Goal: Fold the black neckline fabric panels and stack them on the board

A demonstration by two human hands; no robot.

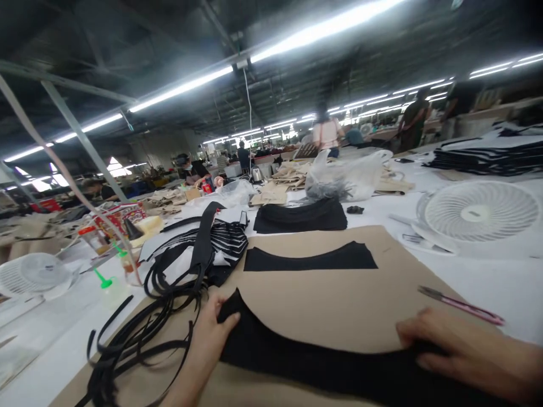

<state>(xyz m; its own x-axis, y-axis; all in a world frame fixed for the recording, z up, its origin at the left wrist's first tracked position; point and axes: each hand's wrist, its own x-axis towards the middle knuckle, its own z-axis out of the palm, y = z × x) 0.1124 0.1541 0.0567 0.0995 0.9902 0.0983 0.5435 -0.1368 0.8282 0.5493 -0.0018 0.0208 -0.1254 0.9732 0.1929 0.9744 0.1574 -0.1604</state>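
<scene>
Across the frame we have a white table (487,288), and over its lower middle lies a brown board (314,308). Along the bottom, from the center to the lower right, runs the curved black piece (292,356) we are holding, raised at its left end. Our right hand (458,345), blurred at lower right, grasps it with thumb and fingers; our left hand (210,328), lower center-left, pinches its pointed left corner between thumb and fingers. A coil of black strips (156,316) lies at lower left, just beside our left forearm. At right we see a white fan (479,215), and at upper center a clear plastic bag (348,172). A second black piece (311,259) lies flat on the board's far part, its curved edge away from us; a smaller black stack (301,216) sits just beyond it. Pink-handled snips (462,305) lie near our right hand, and a green-nozzled bottle (108,288) stands at left, smallest of these.
</scene>
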